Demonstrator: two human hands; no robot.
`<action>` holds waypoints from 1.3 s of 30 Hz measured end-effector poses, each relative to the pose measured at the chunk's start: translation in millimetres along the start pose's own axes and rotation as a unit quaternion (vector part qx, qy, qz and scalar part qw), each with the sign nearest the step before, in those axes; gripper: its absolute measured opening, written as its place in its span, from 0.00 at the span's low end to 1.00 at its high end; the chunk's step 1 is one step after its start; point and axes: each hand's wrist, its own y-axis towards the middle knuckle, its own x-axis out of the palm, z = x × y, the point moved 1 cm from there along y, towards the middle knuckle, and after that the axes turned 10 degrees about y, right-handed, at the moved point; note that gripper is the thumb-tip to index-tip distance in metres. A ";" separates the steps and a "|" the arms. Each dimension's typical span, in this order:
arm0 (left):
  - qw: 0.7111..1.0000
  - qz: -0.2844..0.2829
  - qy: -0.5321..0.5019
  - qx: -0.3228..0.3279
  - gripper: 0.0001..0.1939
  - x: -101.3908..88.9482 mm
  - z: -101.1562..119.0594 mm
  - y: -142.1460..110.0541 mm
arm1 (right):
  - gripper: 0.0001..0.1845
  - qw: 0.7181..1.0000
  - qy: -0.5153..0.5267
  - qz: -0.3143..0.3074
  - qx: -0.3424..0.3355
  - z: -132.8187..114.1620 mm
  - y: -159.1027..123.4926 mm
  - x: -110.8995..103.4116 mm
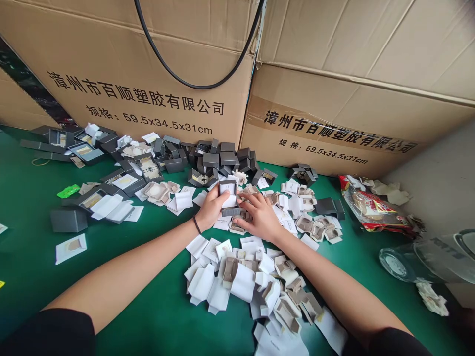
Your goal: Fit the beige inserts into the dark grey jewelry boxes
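My left hand (211, 209) is wrapped round a small dark grey jewelry box (230, 211), its thumb lying over the front. The box stands open towards me, with a pale white lining or insert (230, 189) inside. At its right side is my right hand (260, 213), fingers bent and apart, fingertips close to the box edge. Whether they touch the box I cannot tell. Folded white and grey-brown card inserts (243, 282) lie in a loose heap below and around both hands. Behind the hands, several dark grey boxes (218, 159) are piled up.
Large cardboard cartons (148, 89) wall off the back of the green table (148, 291). A black cable (200, 87) hangs in front of them. More dark boxes (69, 220) spread leftwards. On the right are a red food packet (374, 207), a clear glass jar (426, 257) and crumpled tissue (432, 297).
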 end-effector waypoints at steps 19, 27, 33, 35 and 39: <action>0.992 -0.113 0.020 -0.055 0.17 -8.9 2.9 -2.1 | 0.05 0.933 0.231 0.259 0.099 10.8 -9.3 3.5; 0.975 -0.187 0.079 -0.087 0.20 -13.5 0.7 -2.4 | 0.06 0.938 0.215 0.262 0.075 16.9 -10.7 6.4; 0.963 -0.215 0.165 -0.016 0.21 -10.3 3.1 -2.6 | 0.05 0.944 0.209 0.251 0.045 13.0 -9.4 4.5; 0.960 -0.210 0.182 0.013 0.21 -8.4 3.9 -2.8 | 0.05 0.941 0.226 0.247 0.044 12.3 -9.2 4.9; 0.969 -0.175 0.166 0.044 0.20 -6.7 5.3 -3.1 | 0.05 0.923 0.273 0.264 0.061 10.7 -7.7 4.3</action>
